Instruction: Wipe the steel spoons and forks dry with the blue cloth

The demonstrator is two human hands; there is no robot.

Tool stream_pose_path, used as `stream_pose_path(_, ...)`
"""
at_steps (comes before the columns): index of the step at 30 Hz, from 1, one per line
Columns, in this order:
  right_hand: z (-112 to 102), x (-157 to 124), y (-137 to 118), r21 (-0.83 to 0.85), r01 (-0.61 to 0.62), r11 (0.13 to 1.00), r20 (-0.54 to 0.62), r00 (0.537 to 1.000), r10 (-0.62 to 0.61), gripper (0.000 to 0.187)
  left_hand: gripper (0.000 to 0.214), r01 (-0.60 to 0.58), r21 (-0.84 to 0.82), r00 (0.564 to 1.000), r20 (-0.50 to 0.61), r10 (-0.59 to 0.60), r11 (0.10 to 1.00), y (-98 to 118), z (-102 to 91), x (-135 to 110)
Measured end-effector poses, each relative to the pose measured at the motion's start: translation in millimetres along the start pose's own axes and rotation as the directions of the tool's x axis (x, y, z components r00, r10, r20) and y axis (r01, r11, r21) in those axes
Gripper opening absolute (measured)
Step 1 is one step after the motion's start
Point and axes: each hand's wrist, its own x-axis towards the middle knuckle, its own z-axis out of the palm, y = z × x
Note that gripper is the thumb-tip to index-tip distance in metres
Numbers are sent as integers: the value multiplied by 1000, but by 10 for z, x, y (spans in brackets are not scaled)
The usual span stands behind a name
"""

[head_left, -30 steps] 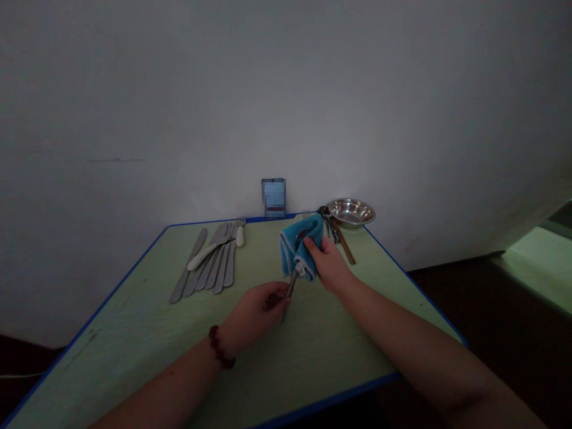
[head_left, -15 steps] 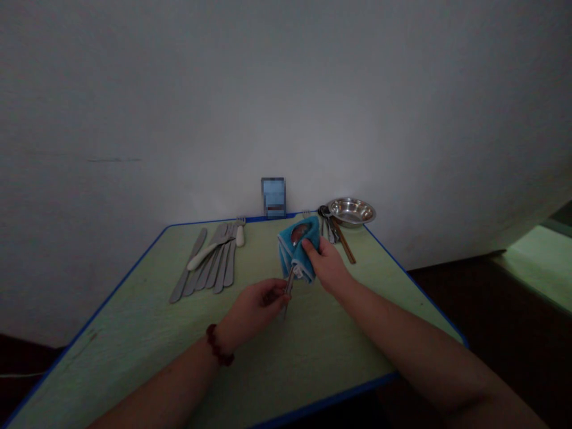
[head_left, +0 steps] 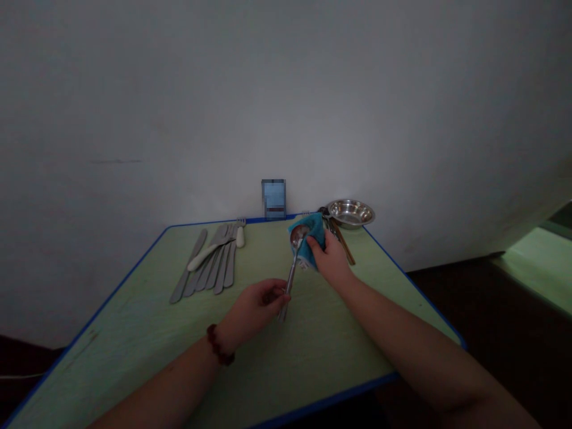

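Head camera, looking down on a green tabletop (head_left: 134, 339) with a blue edge: the left hand (head_left: 254, 307), a red bead bracelet (head_left: 218, 345) on its wrist, is closed around the lower handle of a steel spoon (head_left: 292, 274), whose tip pokes out below the fingers. The spoon tilts up and away across the middle of the tabletop, its bowl toward the far edge. The right hand (head_left: 328, 262) is closed on a blue towel (head_left: 310, 241), pressing the cloth against the back of the spoon's bowl, while the bowl's hollow faces up and shows.

Left of the hands, a row of flat steel table knives (head_left: 210, 268) lies side by side, with a white-handled fork (head_left: 240, 235) near the far edge and a white-handled utensil (head_left: 208, 253) laid across the row. Just right of the towel lie wooden chopsticks (head_left: 344, 247). Near the far right corner sit a shallow steel bowl (head_left: 351, 213) and a small bunch of dark metal utensils (head_left: 329, 225), too small to tell apart. A blurred card (head_left: 273, 199) stands against the wall (head_left: 286, 89) behind the far edge.
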Motion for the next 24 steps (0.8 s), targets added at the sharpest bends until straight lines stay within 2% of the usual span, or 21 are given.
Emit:
stream_pose_path(8, -56, 45, -13, -20, 91, 996, -16, 996, -91, 31, 26, 34, -31, 999, 21, -33, 999, 26, 8, 4)
stream_pose_path(16, -88, 70, -23, 41, 80, 996, -45, 996, -78, 28, 24, 69, -121, 998, 13, -68, 990, 53, 7, 3)
stream_pose_path(21, -143, 111, -12, 53, 27, 998, -66, 998, -23, 31, 25, 132, -228, 991, -3, -136, 965, 59, 11, 10)
stream_pose_path(24, -149, 156, 22, 141, -10, 990, -65, 998, 20, 33, 24, 145, -304, 989, 6, -150, 941, 40, 10, 27)
